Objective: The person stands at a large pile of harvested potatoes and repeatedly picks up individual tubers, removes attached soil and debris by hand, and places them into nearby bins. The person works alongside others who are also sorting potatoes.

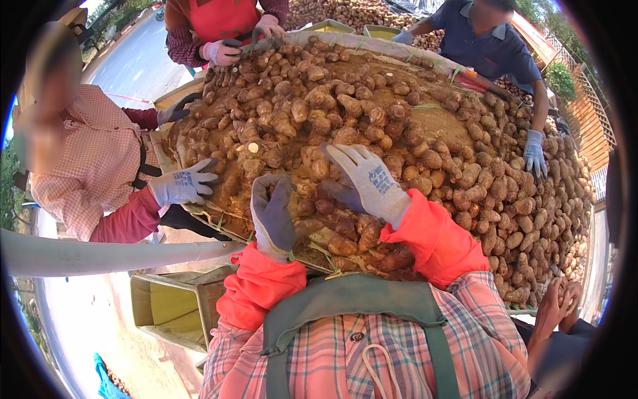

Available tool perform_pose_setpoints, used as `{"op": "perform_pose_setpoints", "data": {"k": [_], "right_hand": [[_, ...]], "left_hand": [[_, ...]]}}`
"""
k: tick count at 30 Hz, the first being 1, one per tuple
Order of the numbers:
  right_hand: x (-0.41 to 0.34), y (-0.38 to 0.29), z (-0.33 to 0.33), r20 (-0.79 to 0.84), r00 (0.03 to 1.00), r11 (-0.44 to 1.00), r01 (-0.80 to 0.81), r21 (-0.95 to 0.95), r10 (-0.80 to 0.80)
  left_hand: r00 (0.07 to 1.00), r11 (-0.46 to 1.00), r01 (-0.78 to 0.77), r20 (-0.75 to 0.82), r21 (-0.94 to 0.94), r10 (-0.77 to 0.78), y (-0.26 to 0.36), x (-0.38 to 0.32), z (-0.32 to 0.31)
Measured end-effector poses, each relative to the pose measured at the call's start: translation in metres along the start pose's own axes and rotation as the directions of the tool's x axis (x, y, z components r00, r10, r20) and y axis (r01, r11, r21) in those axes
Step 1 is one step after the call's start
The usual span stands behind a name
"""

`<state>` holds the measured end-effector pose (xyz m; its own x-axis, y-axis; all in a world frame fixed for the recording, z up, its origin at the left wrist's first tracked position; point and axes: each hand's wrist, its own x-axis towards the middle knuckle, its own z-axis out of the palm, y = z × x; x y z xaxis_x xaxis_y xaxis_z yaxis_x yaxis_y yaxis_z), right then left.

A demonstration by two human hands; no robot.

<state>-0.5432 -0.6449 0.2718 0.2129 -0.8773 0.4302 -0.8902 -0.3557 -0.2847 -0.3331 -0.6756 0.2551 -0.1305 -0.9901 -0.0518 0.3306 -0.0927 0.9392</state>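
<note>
Brown taro corms (321, 122) cover the soil-stained sorting table before me. My left hand (271, 214), in a grey glove with a dark blue palm, is at the near edge with its fingers curled toward the thumb. Whether something small sits inside the curl cannot be made out. My right hand (371, 182), gloved alike, reaches over the near corms with straight fingers and the thumb apart, nothing visible in its grasp. Between both hands lies a cluster of darker, reddish corms (344, 224). A corm with a pale cut end (253, 148) lies beyond my left hand.
A co-worker's gloved hand (182, 184) rests at the left edge; another's gloved hand (535, 155) touches the right-hand heap (523, 214). Pink-gloved hands (224, 52) work across. Bare hands (558, 304) show lower right. A pale pole (124, 255) and crate (172, 304) stand left.
</note>
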Motion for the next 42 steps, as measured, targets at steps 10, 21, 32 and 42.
{"op": "perform_pose_setpoints", "data": {"k": [10,21,32,42], "right_hand": [[-0.001,0.05,-0.043,0.286,0.88,0.585,-0.468,0.662,0.38],[-0.017,-0.002,-0.06,0.479,0.822,-0.108,-0.47,0.876,0.308],[-0.006,-0.047,-0.042,-0.069,0.981,0.831,-0.115,0.544,0.181],[-0.011,-0.056,-0.03,0.223,0.901,0.454,-0.387,0.803,0.373]], "left_hand": [[0.951,0.996,0.078,0.295,0.047,-0.089,0.004,0.006,-0.004],[0.827,0.98,0.111,0.532,0.164,-0.183,0.021,-0.019,0.009],[0.933,0.843,-0.081,0.339,0.532,-0.124,-0.004,-0.017,-0.005],[0.84,0.95,0.276,0.517,-0.142,-0.167,0.02,-0.03,0.004]]}}
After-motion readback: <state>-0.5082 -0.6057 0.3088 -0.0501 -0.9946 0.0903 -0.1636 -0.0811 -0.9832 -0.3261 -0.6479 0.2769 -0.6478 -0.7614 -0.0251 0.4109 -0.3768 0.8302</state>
